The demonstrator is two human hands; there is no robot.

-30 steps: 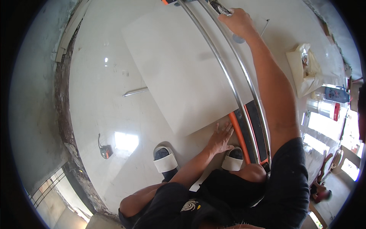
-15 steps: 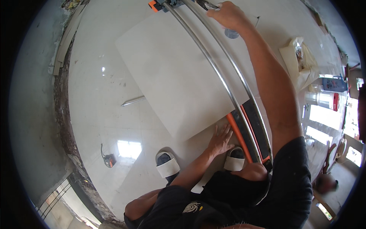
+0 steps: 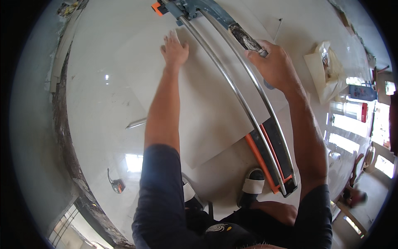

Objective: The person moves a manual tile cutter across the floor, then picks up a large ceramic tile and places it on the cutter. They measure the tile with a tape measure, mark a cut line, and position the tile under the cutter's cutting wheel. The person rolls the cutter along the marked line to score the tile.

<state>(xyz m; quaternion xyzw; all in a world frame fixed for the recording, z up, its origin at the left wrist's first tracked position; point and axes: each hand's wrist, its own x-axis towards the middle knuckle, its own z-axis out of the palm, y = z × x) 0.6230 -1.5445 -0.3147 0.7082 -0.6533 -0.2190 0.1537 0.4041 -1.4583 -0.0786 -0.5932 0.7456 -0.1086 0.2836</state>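
Note:
A manual tile cutter with two steel rails runs from the far edge toward my feet, its orange and black base showing at the near end. Across it lies a large pale tile, under the rails. My right hand is closed round the end of the cutter's worn dark handle, right of the rails. The handle joins a grey carriage at the far end. My left hand rests with fingers spread on the far part of the tile, left of the rails.
A tape measure and a metal bar lie on the glossy floor at left. To the right are a cream bag and a blue container. Another person is at the far right. My sandalled feet stand near the base.
My left hand has left the floor beside the cutter's near end and reached forward onto the tile. My right hand has come nearer with the handle, and more of the carriage shows.

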